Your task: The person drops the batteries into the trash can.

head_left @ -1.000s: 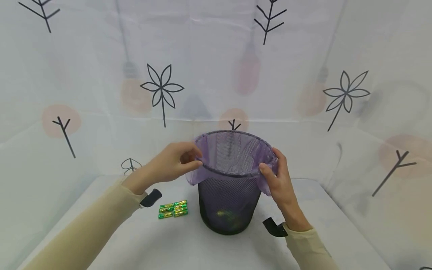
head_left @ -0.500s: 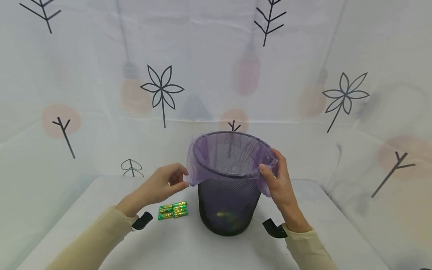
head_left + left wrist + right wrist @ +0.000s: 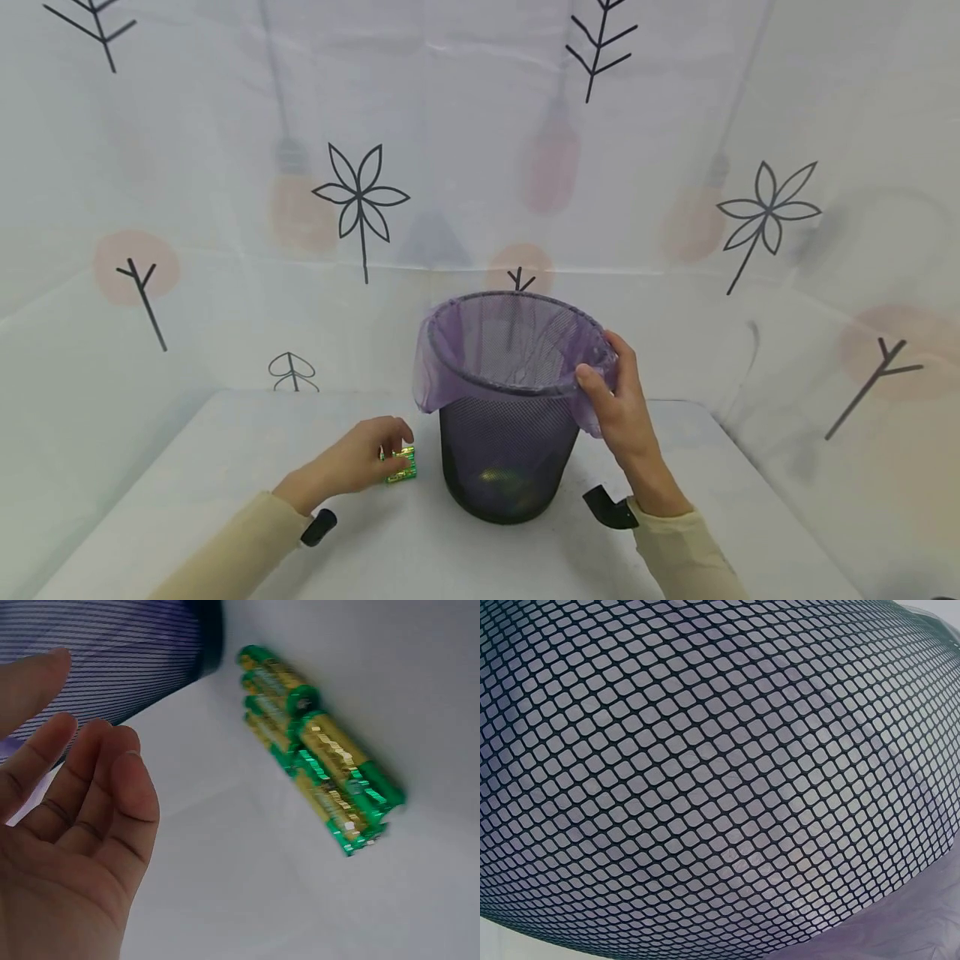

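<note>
A black mesh bin (image 3: 502, 446) stands in the middle of the white table, lined with a purple bag (image 3: 510, 342) folded over its rim. My right hand (image 3: 596, 371) grips the bag's folded edge at the rim's right side, thumb outside. The right wrist view shows only the mesh wall (image 3: 705, 772) and a strip of the purple bag (image 3: 922, 922). My left hand (image 3: 390, 446) is low over a small row of green and gold batteries (image 3: 406, 468) left of the bin. In the left wrist view its fingers (image 3: 97, 772) are relaxed and apart from the batteries (image 3: 322, 776).
Something yellow-green (image 3: 498, 482) shows dimly through the mesh at the bin's bottom. The white table (image 3: 225, 433) is enclosed by a printed white cloth backdrop (image 3: 360, 200) behind and at both sides.
My left hand let go of the bag at the rim's left side and dropped down to the batteries. The right hand and the bin stayed put.
</note>
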`<state>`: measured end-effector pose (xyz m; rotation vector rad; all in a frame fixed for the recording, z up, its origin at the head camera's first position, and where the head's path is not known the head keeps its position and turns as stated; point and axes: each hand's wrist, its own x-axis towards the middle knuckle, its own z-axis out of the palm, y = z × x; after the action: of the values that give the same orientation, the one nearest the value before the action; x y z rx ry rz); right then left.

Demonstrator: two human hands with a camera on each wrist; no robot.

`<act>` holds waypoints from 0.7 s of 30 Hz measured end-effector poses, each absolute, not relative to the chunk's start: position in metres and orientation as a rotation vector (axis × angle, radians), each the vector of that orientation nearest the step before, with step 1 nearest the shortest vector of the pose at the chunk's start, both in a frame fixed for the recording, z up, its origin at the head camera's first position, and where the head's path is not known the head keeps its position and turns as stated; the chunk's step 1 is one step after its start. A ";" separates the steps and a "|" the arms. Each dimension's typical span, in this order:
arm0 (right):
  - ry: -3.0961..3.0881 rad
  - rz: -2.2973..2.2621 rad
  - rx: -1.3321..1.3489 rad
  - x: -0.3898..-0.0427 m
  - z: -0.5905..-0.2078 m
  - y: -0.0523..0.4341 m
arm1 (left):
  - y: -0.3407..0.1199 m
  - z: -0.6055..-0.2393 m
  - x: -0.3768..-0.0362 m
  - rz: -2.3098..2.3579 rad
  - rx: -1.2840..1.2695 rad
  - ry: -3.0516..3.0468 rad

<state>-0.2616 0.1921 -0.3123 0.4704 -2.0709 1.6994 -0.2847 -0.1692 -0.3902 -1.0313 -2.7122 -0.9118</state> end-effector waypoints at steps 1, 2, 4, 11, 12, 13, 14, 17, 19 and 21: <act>-2.072 1.698 0.471 -0.262 -0.312 0.192 | -0.169 -0.394 -0.286 -0.896 -1.023 -2.734; -2.074 1.697 0.471 -0.262 -0.312 0.192 | -0.169 -0.398 -0.287 -0.887 -1.014 -2.752; -2.080 1.691 0.469 -0.262 -0.312 0.192 | -0.169 -0.404 -0.290 -0.861 -0.992 -2.788; -2.072 1.701 0.483 -0.262 -0.313 0.191 | -0.169 -0.418 -0.294 -0.786 -1.019 -2.775; -2.072 1.699 0.484 -0.262 -0.313 0.191 | -0.169 -0.420 -0.294 -0.775 -1.015 -2.780; -2.074 1.697 0.484 -0.262 -0.313 0.191 | -0.169 -0.421 -0.294 -0.765 -1.017 -2.777; -2.073 1.695 0.484 -0.262 -0.313 0.191 | -0.169 -0.422 -0.294 -0.753 -1.015 -2.780; -2.078 1.681 0.480 -0.262 -0.313 0.192 | -0.168 -0.425 -0.295 -0.732 -1.005 -2.800; -2.079 1.678 0.477 -0.262 -0.313 0.192 | -0.167 -0.427 -0.295 -0.728 -0.999 -2.818; -2.081 1.674 0.473 -0.262 -0.313 0.192 | -0.167 -0.428 -0.296 -0.720 -0.982 -2.849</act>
<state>-0.2617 0.1921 -0.3128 0.4731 -2.0807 1.6742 -0.2955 -0.1667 -0.4281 -0.9816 -2.8485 -0.7203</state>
